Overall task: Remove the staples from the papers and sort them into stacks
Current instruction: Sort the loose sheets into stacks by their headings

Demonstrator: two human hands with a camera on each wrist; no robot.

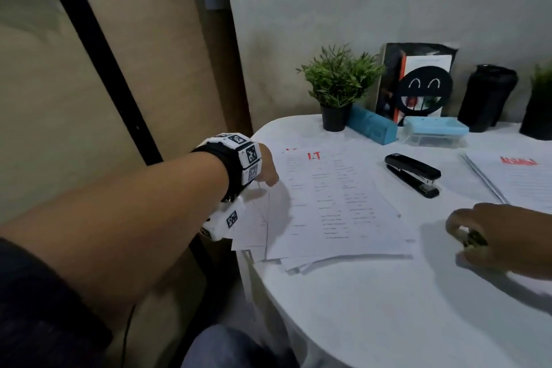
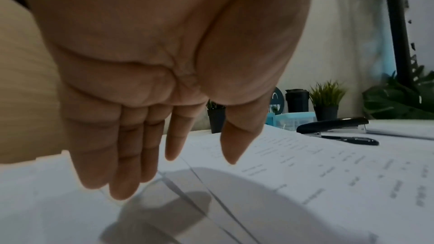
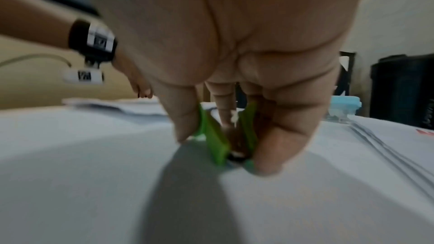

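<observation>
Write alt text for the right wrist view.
The right hand pinches a green staple remover between thumb and fingers, just above the white table. A paper stack lies to the right; the picture is blurred.

Two hands (image 1: 493,236), two stacks of papers (image 1: 337,203), one black stapler (image 1: 413,174), one green staple remover (image 3: 218,142), three potted plants (image 1: 339,84), one black cup (image 1: 487,97), two blue boxes (image 1: 434,130).
</observation>
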